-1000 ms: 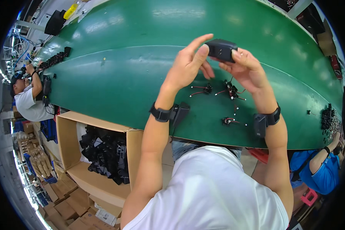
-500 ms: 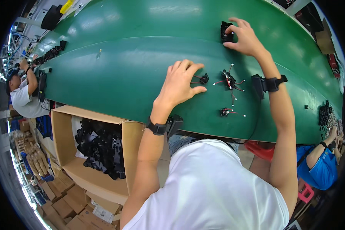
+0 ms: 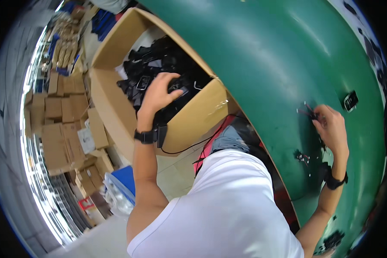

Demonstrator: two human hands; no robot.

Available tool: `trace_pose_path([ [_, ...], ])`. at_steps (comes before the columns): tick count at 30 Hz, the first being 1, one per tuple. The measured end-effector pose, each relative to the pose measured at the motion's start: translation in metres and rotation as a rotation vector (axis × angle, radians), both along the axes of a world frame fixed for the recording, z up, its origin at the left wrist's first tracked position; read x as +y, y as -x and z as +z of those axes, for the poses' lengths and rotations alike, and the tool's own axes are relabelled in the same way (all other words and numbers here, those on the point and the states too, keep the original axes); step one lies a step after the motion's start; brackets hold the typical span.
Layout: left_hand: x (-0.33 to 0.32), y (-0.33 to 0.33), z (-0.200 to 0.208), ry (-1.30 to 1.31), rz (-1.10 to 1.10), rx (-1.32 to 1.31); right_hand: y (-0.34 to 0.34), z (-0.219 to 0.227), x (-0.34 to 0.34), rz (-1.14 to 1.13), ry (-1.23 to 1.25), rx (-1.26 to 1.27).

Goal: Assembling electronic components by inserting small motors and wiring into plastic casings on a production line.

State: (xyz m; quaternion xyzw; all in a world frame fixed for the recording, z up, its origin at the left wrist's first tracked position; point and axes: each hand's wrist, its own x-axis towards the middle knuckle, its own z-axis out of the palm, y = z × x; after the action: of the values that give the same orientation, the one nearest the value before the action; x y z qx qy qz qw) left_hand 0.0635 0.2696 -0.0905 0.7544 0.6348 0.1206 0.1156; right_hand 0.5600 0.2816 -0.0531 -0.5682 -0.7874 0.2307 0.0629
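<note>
Black hard-plastic housings, boxy with flat faces and squared edges (image 3: 167, 58), are heaped directly under and around the left hand (image 3: 159, 93), inside a deep, open-topped brown cardboard box (image 3: 198, 116). The left hand is held over the heap with thumb and fingers spread apart; whether any housing is touched by the fingertips cannot be told. Each housing is judged light and stiff, likely a little slippery on its smooth faces, and is probably best gripped across two opposite side walls, so that the face is spared scratches.

By the right hand, a small black component with thin red and dark leads (image 3: 314, 115) is met by curled fingers; whether it is pinched cannot be made out. Its leads look limp and fragile, so the solid body is the better place for a hold. Below that hand, a similar wired black part (image 3: 302, 158) is seen on the smooth, glossy green surface (image 3: 262, 69). Just beyond it, a black rectangular shell with a pale-rimmed face (image 3: 350, 101) is laid.
</note>
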Motion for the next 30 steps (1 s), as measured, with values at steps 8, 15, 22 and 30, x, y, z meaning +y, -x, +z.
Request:
trace_pose_path([
  [8,0.010,-0.001,-0.021,0.569,-0.102,0.091,-0.013,0.002,-0.005,-0.241,-0.061,0.288],
  [15,0.025,0.011,0.039,0.361,0.137,-0.440,-0.026,0.026,-0.013,-0.289,-0.189,0.664],
  [22,0.077,-0.179,0.072,0.537,-0.568,-1.375,-0.011,0.043,-0.032,-0.215,-0.241,1.067],
  [30,0.067,-0.314,0.043,0.830,-0.879,-1.674,0.008,0.061,-0.047,-0.273,-0.580,0.912],
])
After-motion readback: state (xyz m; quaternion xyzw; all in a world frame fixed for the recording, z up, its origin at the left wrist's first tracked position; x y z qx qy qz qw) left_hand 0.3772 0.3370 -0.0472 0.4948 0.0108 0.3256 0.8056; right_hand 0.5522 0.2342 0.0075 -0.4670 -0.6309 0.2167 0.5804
